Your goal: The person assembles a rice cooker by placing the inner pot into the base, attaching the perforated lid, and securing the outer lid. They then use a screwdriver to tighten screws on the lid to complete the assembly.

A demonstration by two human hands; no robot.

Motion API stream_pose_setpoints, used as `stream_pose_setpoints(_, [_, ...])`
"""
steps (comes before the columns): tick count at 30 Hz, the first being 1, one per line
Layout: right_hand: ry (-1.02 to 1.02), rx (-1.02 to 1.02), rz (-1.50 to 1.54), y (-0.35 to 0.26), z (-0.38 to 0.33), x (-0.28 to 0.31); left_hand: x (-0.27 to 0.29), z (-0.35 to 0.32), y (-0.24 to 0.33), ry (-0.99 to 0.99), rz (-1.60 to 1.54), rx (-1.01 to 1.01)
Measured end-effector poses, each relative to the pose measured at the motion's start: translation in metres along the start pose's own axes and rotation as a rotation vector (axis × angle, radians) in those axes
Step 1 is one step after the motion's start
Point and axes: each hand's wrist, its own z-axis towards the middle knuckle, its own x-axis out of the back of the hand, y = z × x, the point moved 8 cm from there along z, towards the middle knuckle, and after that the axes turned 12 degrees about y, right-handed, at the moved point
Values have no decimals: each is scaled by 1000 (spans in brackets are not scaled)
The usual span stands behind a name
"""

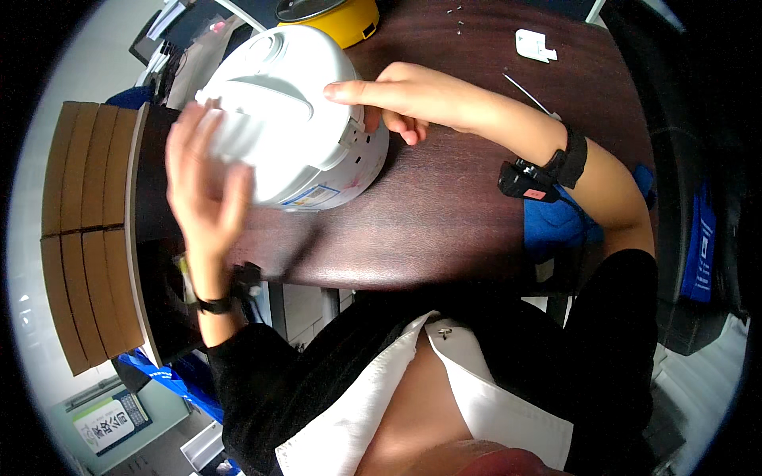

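A white rice cooker with a rounded lid and a handle stands on the dark wooden table, left of the middle. My left hand is at the left side of its lid, smeared by motion, its fingers apart; whether it touches the lid I cannot tell. My right hand grips the cooker's right edge, thumb on top of the lid and the other fingers curled at the side. Beneath that hand, a small recess with dark holes shows in the cooker's wall.
A white plastic piece and several small screws lie on the table's far part. A thin screwdriver is partly hidden behind my right forearm. Behind the cooker sits a yellow pot. Brown boxes are stacked at the left.
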Motion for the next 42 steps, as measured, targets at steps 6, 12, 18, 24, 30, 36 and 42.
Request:
stream_pose_setpoints(6, [-43, -56, 201, -7, 3, -6, -33, -18, 57, -76, 445, -202])
stream_pose_setpoints(12, [-60, -91, 435, -4, -1, -14, -40, -19, 60, 63, 478, -234])
stream_pose_setpoints(18, [-66, -126, 560, 3, -1, -23, -39, -15, 63, 76, 452, -311])
stream_pose_setpoints(24, [-102, -147, 675, 2, -4, -31, -37, -16, 58, 65, 448, -231])
stream_pose_setpoints(30, [-124, -135, 683, 2, -5, -34, -42, -15, 62, 20, 527, -261])
stream_pose_setpoints(36, [-88, -146, 714, -5, -11, -44, -37, -13, 49, 5, 387, -455])
stream_pose_setpoints(42, [-68, -112, 764, -2, -12, -41, -42, -8, 41, 56, 274, -569])
